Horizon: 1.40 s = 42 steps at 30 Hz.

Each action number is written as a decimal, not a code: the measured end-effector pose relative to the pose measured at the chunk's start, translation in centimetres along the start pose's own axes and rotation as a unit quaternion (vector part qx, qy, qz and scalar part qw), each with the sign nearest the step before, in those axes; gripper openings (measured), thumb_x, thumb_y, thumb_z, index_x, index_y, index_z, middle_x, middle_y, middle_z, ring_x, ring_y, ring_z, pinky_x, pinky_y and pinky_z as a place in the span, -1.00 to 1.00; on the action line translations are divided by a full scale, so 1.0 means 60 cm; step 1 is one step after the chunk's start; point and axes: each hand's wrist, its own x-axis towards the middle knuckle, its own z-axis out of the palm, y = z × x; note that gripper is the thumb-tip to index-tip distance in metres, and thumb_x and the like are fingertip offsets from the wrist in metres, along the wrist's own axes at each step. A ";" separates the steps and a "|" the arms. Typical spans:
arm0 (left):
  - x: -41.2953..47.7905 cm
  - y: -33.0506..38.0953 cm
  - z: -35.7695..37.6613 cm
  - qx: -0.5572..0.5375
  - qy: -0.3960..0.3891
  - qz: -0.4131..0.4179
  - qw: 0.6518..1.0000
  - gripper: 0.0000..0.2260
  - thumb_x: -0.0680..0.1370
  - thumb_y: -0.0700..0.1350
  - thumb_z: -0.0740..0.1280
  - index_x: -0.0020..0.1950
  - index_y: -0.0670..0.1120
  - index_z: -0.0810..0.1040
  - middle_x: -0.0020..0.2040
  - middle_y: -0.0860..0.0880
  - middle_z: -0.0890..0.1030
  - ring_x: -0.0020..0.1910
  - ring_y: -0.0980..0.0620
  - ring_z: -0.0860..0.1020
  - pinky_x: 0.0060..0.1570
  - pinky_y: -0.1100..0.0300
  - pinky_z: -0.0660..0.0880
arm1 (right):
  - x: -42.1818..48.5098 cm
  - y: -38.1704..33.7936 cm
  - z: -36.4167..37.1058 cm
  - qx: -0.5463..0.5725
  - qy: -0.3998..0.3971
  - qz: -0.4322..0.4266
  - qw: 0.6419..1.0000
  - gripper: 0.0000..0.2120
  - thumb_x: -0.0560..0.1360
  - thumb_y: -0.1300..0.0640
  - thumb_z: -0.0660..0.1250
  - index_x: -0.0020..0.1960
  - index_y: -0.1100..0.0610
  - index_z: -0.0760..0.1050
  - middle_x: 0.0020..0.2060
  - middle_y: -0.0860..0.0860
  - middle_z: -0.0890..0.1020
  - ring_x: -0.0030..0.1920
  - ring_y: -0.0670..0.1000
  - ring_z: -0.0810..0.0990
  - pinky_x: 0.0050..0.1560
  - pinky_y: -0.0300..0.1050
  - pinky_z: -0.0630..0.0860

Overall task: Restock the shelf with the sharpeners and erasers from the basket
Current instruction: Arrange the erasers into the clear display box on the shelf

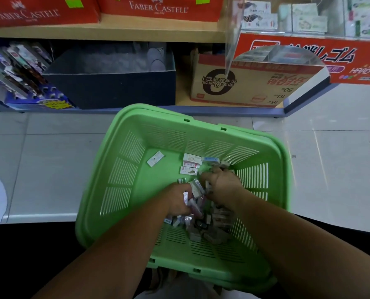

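Both hands down in the green basket [97, 190] on the floor tiles. My left hand [176, 200] has its fingers curled round a few of the packets [203, 227] heaped at the basket's 5 o'clock corner. My right hand [224, 187] is dug into the same heap, fingers bent, but it's too blurry, so can't tell if it's got anything. Boxed erasers [191, 164] lie loose at 12 o'clock of my hands, one stray packet [155, 159] at 10. The shelf [106, 31] is up at 12.

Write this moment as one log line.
step: picking stock | left hand: grips packs | right hand: in pile, grip unclear | green basket: on floor
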 end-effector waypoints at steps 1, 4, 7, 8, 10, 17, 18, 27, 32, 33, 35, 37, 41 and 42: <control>-0.004 0.002 0.000 0.006 -0.001 -0.002 1.000 -0.65 0.34 -0.20 0.63 0.02 0.05 0.60 0.01 -0.04 0.67 -0.03 -0.06 0.68 -0.03 -0.06 0.68 | -0.002 0.002 0.001 0.010 0.015 -0.012 1.000 -0.56 0.53 0.10 0.50 0.29 -0.23 0.44 0.40 0.07 0.49 0.23 0.15 0.55 0.13 -0.02 0.56; -0.009 0.000 -0.002 0.018 0.013 -0.005 1.000 -0.74 0.41 -0.26 0.57 0.00 -0.09 0.58 0.04 -0.10 0.64 0.00 -0.10 0.65 -0.03 -0.01 0.66 | -0.009 0.003 0.005 0.047 0.049 -0.024 0.997 -0.66 0.54 0.08 0.48 0.19 -0.19 0.44 0.25 0.03 0.58 0.06 0.06 0.55 0.01 -0.08 0.53; -0.024 0.003 -0.015 0.002 0.044 -0.008 0.999 -0.77 0.44 -0.19 0.59 0.00 -0.09 0.60 0.03 -0.06 0.62 -0.06 -0.04 0.63 -0.14 0.13 0.60 | -0.022 -0.002 -0.014 0.181 0.036 -0.007 0.983 -0.71 0.55 0.04 0.48 0.20 -0.09 0.46 0.13 0.04 0.61 0.09 0.08 0.63 0.07 -0.06 0.62; -0.028 0.007 -0.020 -0.009 0.047 -0.010 0.999 -0.79 0.46 -0.15 0.58 0.00 -0.07 0.60 0.04 -0.06 0.63 -0.07 -0.03 0.63 -0.14 0.13 0.60 | -0.026 -0.002 -0.022 0.234 0.023 -0.001 0.972 -0.73 0.55 0.07 0.49 0.17 -0.07 0.47 0.09 0.04 0.62 0.05 0.07 0.66 -0.03 -0.11 0.64; -0.040 0.022 -0.036 -0.007 0.049 -0.011 0.999 -0.85 0.52 -0.08 0.54 -0.04 -0.03 0.59 0.04 -0.07 0.63 -0.09 0.01 0.62 -0.17 0.15 0.56 | -0.040 -0.008 -0.045 0.337 0.000 -0.001 0.942 -0.71 0.54 0.15 0.49 0.16 -0.07 0.47 0.06 0.07 0.62 -0.07 0.03 0.68 -0.25 -0.21 0.61; -0.138 0.118 -0.133 -0.013 0.089 -0.002 0.996 -0.67 0.71 0.16 0.18 0.07 -0.06 0.58 -0.23 -0.07 0.60 -0.44 0.06 0.45 -0.44 0.24 0.40 | -0.134 -0.043 -0.169 0.418 -0.016 -0.079 0.905 -0.41 0.53 0.28 0.47 0.49 0.00 0.40 0.09 0.09 0.62 -0.13 -0.01 0.65 -0.20 -0.17 0.64; -0.159 0.133 -0.147 -0.042 0.088 0.005 0.995 -0.64 0.72 0.16 0.15 0.09 -0.07 0.58 -0.25 -0.06 0.57 -0.45 0.08 0.42 -0.46 0.24 0.38 | -0.151 -0.042 -0.188 0.406 -0.015 -0.081 0.910 -0.50 0.51 0.28 0.47 0.39 0.00 0.48 0.06 0.09 0.63 -0.10 0.02 0.66 -0.13 -0.09 0.68; -0.317 0.272 -0.251 -0.139 0.050 0.089 0.985 -0.83 0.65 -0.18 0.31 0.18 -0.03 0.64 -0.11 -0.10 0.67 -0.45 0.07 0.41 -0.50 0.24 0.20 | -0.312 -0.034 -0.357 0.483 0.044 -0.078 0.871 -0.67 0.45 0.45 0.45 0.12 0.14 0.62 -0.26 0.12 0.64 -0.46 0.12 0.62 -0.43 -0.13 0.55; -0.365 0.337 -0.278 -0.128 0.102 0.143 0.976 -0.81 0.53 -0.20 0.49 0.12 -0.06 0.63 0.02 -0.20 0.72 -0.41 0.08 0.42 -0.37 0.19 0.28 | -0.363 -0.040 -0.438 0.511 0.083 -0.089 0.851 -0.66 0.35 0.26 0.64 0.01 0.05 0.60 -0.26 0.15 0.64 -0.37 0.15 0.63 -0.29 0.00 0.50; -0.367 0.348 -0.283 -0.137 0.113 0.148 0.973 -0.80 0.51 -0.16 0.52 0.10 -0.07 0.62 0.00 -0.20 0.72 -0.39 0.07 0.42 -0.33 0.17 0.29 | -0.370 -0.041 -0.449 0.523 0.091 -0.084 0.843 -0.65 0.34 0.25 0.66 0.01 0.05 0.59 -0.29 0.13 0.64 -0.38 0.14 0.62 -0.39 -0.10 0.46; -0.368 0.367 -0.290 -0.161 0.137 0.155 0.965 -0.81 0.52 -0.10 0.53 0.07 -0.08 0.62 -0.15 -0.13 0.72 -0.37 0.06 0.42 -0.32 0.17 0.31 | -0.378 -0.040 -0.465 0.557 0.109 -0.074 0.820 -0.70 0.36 0.24 0.65 -0.03 0.05 0.60 -0.29 0.09 0.64 -0.37 0.14 0.62 -0.51 -0.19 0.41; -0.364 0.385 -0.296 -0.188 0.158 0.162 0.956 -0.80 0.53 -0.06 0.53 0.08 -0.10 0.64 -0.35 0.03 0.62 -0.40 0.08 0.41 -0.39 0.22 0.30 | -0.378 -0.036 -0.472 0.583 0.126 -0.061 0.800 -0.76 0.38 0.22 0.64 -0.06 0.05 0.64 -0.23 0.10 0.67 -0.35 0.14 0.64 -0.52 -0.21 0.42; -0.344 0.419 -0.294 -0.200 0.183 0.165 0.948 -0.79 0.51 0.03 0.53 0.05 -0.05 0.67 -0.43 0.16 0.57 -0.40 0.15 0.45 -0.40 0.24 0.33 | -0.370 -0.016 -0.484 0.614 0.143 -0.052 0.774 -0.63 0.33 0.15 0.66 0.08 0.13 0.64 -0.17 0.10 0.71 -0.33 0.13 0.64 -0.46 -0.20 0.43; -0.339 0.426 -0.292 -0.204 0.186 0.168 0.947 -0.80 0.51 0.04 0.53 0.03 -0.04 0.68 -0.40 0.16 0.60 -0.40 0.15 0.46 -0.37 0.23 0.35 | -0.368 -0.011 -0.488 0.618 0.141 -0.054 0.771 -0.63 0.34 0.15 0.66 0.08 0.13 0.63 -0.18 0.09 0.70 -0.33 0.13 0.63 -0.45 -0.19 0.43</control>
